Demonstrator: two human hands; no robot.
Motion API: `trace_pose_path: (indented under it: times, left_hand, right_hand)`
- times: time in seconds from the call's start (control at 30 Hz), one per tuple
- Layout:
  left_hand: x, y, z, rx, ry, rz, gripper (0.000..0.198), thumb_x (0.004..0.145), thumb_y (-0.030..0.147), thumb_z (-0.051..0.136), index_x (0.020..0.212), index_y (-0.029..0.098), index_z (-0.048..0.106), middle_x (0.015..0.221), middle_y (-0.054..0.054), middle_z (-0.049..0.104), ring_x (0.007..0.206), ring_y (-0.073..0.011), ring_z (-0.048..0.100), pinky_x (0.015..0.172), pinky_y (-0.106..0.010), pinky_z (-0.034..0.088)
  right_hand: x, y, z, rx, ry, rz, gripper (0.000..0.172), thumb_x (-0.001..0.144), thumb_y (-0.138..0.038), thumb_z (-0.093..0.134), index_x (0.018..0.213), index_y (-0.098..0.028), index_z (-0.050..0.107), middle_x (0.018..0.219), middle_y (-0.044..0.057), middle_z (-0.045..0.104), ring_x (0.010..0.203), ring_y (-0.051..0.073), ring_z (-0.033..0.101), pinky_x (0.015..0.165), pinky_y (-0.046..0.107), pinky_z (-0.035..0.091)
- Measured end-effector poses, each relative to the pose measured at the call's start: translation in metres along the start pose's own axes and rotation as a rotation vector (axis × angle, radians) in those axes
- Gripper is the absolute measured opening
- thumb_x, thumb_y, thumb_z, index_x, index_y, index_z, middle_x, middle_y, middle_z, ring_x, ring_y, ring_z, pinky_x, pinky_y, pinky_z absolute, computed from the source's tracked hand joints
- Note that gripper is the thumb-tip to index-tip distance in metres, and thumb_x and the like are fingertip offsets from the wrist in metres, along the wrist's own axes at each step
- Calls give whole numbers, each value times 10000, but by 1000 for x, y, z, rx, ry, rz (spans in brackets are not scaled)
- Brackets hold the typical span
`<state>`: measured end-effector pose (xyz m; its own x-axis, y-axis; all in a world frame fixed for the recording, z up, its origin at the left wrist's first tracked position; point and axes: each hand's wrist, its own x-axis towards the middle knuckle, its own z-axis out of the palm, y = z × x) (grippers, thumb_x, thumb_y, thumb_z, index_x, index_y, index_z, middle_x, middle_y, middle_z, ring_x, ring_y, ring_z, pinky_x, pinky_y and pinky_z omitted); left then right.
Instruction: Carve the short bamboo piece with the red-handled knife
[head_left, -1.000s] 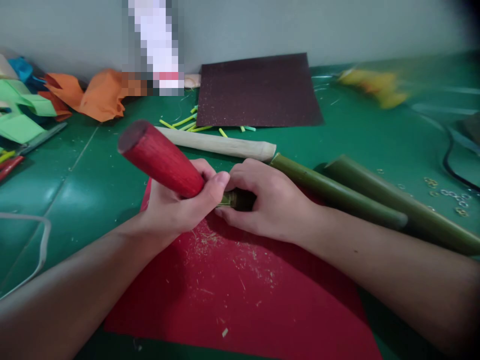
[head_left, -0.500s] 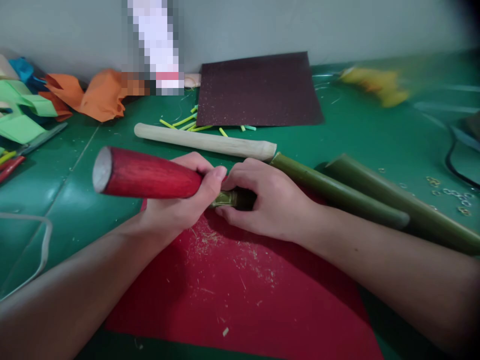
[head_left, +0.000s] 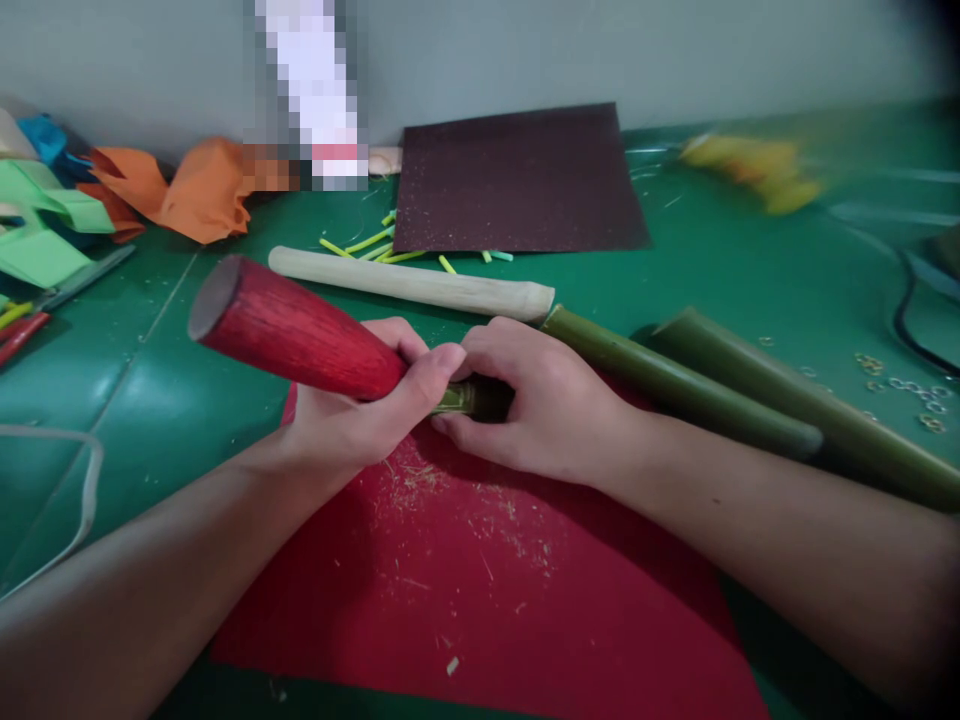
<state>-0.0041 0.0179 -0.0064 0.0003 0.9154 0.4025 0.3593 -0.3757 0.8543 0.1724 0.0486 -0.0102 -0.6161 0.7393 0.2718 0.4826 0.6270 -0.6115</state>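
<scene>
My left hand point(head_left: 397, 400) is wrapped round the thick red wooden handle point(head_left: 300, 330) of a tool whose working end is hidden by my fingers. The handle's butt points up to the left. Against it, my right hand point(head_left: 544, 400) grips a short dark green bamboo piece point(head_left: 489, 399) with pale lines cut into its surface. Both hands meet over a red sheet point(head_left: 510, 590) strewn with fine pale shavings. Just beyond my fingers lies a pale peeled stick point(head_left: 412, 284), its right end by a green bamboo length point(head_left: 675, 380).
Another bamboo length point(head_left: 825, 410) lies at the right, near small rings point(head_left: 922, 395). A dark brown sheet point(head_left: 517, 185) rests at the back over yellow-green bits. Orange paper point(head_left: 202, 190) and light green paper point(head_left: 45, 230) sit at the left. A white cord point(head_left: 94, 480) curves below.
The red handle's butt has risen, tilting the tool more steeply in my left hand. My left thumb has shifted slightly right, and my right hand stays on the bamboo piece.
</scene>
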Motion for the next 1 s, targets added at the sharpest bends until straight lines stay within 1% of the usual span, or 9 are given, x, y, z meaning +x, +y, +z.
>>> trace_pose_path:
  times: [0.1,0.23,0.37,0.47,0.63,0.83,0.93,1.0]
  left_hand:
    - [1,1,-1,7,-25,-9,290,831,317,703,588,206,590,539,36,557,450,-79,464,432,-217,407]
    - [1,3,1,-7,-34,-38,270,819,271,704,587,200,586,523,40,549,446,-75,469,419,-200,409]
    - [1,4,6,-1,28,-19,273,787,278,746,577,196,593,524,42,567,471,-77,506,439,-187,440]
    - [1,5,6,-8,47,-20,260,775,292,765,587,201,611,544,38,597,489,-85,531,461,-196,465]
    - [0,5,1,5,-14,-31,255,790,287,743,593,202,607,551,34,582,471,-83,506,436,-202,442]
    - [2,4,-2,69,-67,21,293,844,241,652,573,193,553,504,54,509,425,-56,411,427,-189,402]
    - [3,4,-3,127,-98,26,307,839,236,642,558,190,525,507,54,512,445,-58,432,442,-186,406]
    - [3,5,-4,157,-107,24,303,832,250,650,558,193,534,516,47,528,464,-67,460,445,-190,413]
  right_hand:
    - [0,0,0,1,5,-2,154,759,-322,649,780,-170,655,760,29,604,741,163,508,672,301,377]
    - [-1,-1,0,19,25,-8,145,753,-308,652,776,-166,632,754,27,596,731,159,511,668,298,384]
    - [-1,-1,0,30,35,-6,154,750,-309,658,791,-162,634,760,32,601,730,161,520,662,297,387]
    - [-1,-1,1,30,33,-12,154,753,-314,652,782,-165,628,755,30,597,723,158,513,657,294,385]
    - [-1,0,2,15,60,-19,147,741,-304,657,746,-170,597,715,9,557,692,143,482,636,286,363]
    - [0,-1,0,20,15,-1,149,745,-308,665,754,-162,634,728,18,573,719,155,491,654,299,362]
    - [0,0,1,26,26,-11,155,735,-309,672,727,-168,609,713,12,559,711,153,481,657,301,361]
    - [0,1,2,27,38,-14,158,729,-296,674,698,-175,577,700,5,547,700,146,473,654,299,359]
